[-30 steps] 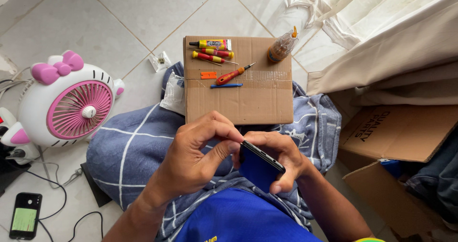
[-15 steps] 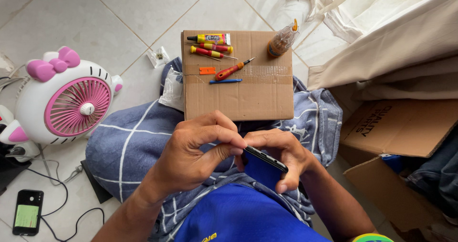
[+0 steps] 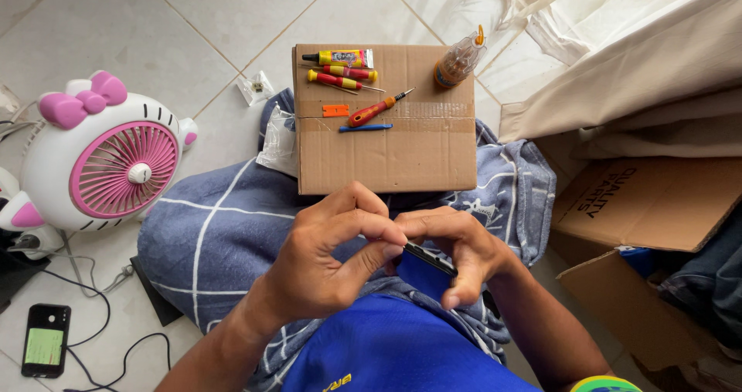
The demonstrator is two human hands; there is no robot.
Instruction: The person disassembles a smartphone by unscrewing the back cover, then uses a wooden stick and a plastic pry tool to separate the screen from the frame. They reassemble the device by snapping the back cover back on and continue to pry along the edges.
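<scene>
My right hand (image 3: 457, 247) grips a dark smartphone (image 3: 427, 266) held on edge over my lap, only its top rim and part of its back showing. My left hand (image 3: 332, 254) is curled in front of it, thumb and forefinger pinched at the phone's upper left corner. Whether the fingers hold a small tool there, I cannot tell. Just beyond the hands a flat cardboard box (image 3: 402, 148) rests on a blue checked blanket (image 3: 209, 230) and carries a glue tube (image 3: 340, 57), two red-and-yellow screwdrivers (image 3: 349, 76), an orange-handled screwdriver (image 3: 372, 110), an orange pick (image 3: 335, 110) and a blue pry tool (image 3: 365, 127).
A glue bottle (image 3: 458, 59) lies at the box's far right corner. A white and pink fan (image 3: 108, 160) stands on the tiles at left, with cables and a second phone (image 3: 45, 339) near it. An open cardboard carton (image 3: 649, 230) and pale cloth (image 3: 634, 59) fill the right.
The phone has tilted from showing its blue face to standing nearly on edge, and both hands have closed in tighter around its upper corner. The view has shifted slightly down.
</scene>
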